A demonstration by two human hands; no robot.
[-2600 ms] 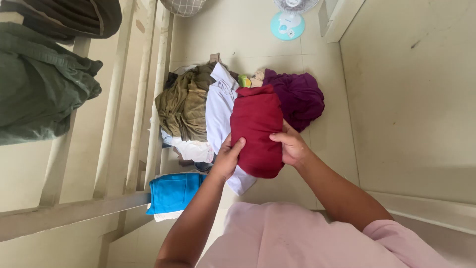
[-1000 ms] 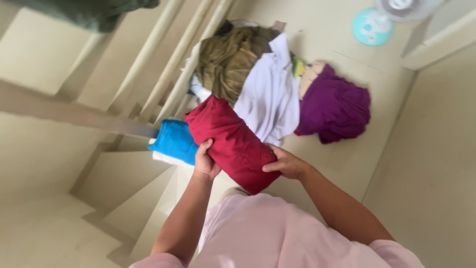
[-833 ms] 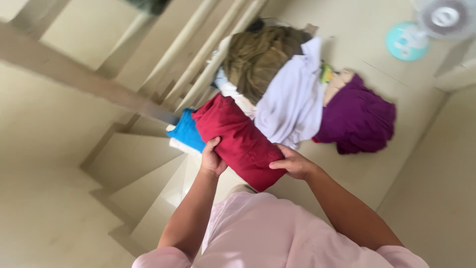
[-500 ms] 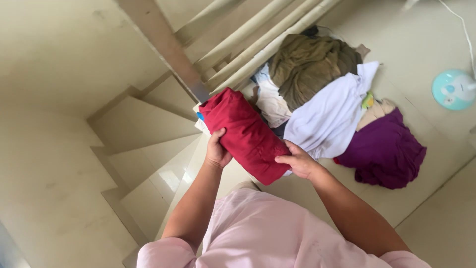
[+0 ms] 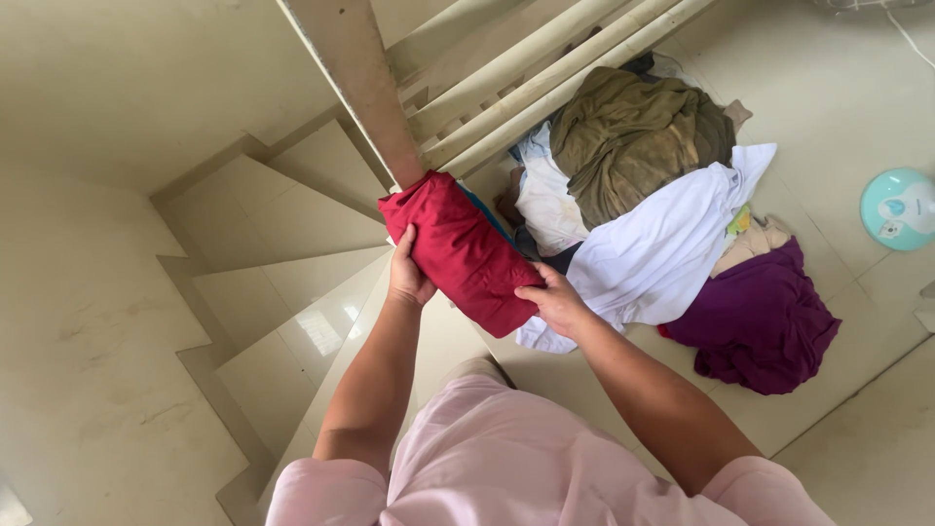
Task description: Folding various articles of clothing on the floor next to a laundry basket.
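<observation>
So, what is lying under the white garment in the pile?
Under the white garment show a purple cloth and dark fabric. Whatever else lies beneath is covered.

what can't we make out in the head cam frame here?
Head view only:
- Blue cloth: a sliver shows; the red folded cloth covers the rest.
- Left hand, right hand: most fingers hidden behind the red cloth.
- Fan: only its round base shows; the top is cut by the upper edge.
- Clothes under the olive garment and white shirt: buried.
</observation>
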